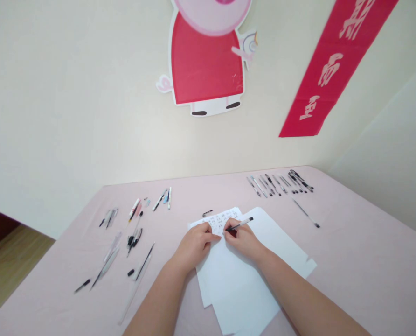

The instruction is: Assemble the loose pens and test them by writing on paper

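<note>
My right hand (242, 239) is closed around a pen (241, 224) whose tip rests on a small written note sheet (218, 220). My left hand (195, 245) lies curled on the paper just left of the pen tip, its fingers pressed on the sheet's edge. Both hands sit on a loose stack of white paper sheets (250, 280) on the pink table (362, 261).
A row of several pens (280, 184) lies at the far right, with a single pen (306, 213) below it. More pens and pen parts (131, 233) are scattered on the left, a small black cap (207, 213) near the note. A cream wall with a cartoon cutout (208, 56) and a red banner (330, 65) stands behind.
</note>
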`<act>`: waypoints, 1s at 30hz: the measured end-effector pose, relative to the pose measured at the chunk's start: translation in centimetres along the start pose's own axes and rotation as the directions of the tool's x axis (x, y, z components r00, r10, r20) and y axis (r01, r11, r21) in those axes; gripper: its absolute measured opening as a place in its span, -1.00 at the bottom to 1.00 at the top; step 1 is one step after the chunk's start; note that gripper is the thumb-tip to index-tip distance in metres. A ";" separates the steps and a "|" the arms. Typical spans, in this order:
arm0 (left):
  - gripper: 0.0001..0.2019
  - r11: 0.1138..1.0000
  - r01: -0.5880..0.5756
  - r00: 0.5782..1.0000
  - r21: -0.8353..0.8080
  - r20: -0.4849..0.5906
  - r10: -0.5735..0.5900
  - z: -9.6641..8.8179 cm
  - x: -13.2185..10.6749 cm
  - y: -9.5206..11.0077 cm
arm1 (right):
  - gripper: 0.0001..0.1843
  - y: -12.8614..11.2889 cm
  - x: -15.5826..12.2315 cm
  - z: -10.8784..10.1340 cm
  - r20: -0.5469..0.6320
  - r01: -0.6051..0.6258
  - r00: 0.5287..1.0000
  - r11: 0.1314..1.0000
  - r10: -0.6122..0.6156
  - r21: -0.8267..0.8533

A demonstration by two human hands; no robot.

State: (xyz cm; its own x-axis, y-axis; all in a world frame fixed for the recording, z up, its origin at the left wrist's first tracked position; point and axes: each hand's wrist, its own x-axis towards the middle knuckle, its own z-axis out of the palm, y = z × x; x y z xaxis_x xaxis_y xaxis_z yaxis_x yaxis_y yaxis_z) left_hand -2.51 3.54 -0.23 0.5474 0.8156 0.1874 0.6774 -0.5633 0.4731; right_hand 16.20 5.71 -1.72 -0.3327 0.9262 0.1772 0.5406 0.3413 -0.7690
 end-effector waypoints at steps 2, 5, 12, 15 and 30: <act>-0.57 1.000 -0.003 1.000 -0.005 0.003 0.003 0.0 0.0 0.0 | -0.93 -0.1 0.0 0.0 0.001 0.007 1.000 1.000 -0.007 -0.006; -0.57 1.000 -0.003 1.000 -0.017 0.003 0.003 0.1 0.0 -0.1 | -0.93 -0.2 -0.1 0.0 0.004 0.004 1.000 1.000 -0.003 -0.021; -0.56 1.000 -0.007 1.000 -0.025 -0.003 0.006 0.0 0.0 -0.1 | -0.94 0.1 -0.1 0.1 0.011 0.010 1.000 0.999 -0.010 -0.038; -0.56 1.000 -0.004 1.000 -0.029 -0.002 0.004 0.0 0.0 -0.1 | -0.94 0.1 -0.1 0.0 0.012 0.008 1.000 0.999 -0.008 -0.040; -0.57 0.999 0.016 1.000 -0.035 -0.004 -0.017 0.2 0.0 -0.2 | -0.94 0.1 -0.2 -0.1 0.036 0.014 0.999 1.000 -0.013 -0.018</act>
State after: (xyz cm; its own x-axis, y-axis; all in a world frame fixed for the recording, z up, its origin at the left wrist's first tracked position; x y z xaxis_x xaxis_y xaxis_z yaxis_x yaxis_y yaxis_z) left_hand -2.52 3.63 -0.51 0.5339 0.8254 0.1834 0.6688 -0.5450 0.5056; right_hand 16.39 5.61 -1.77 -0.3669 0.9154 0.1653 0.5497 0.3567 -0.7554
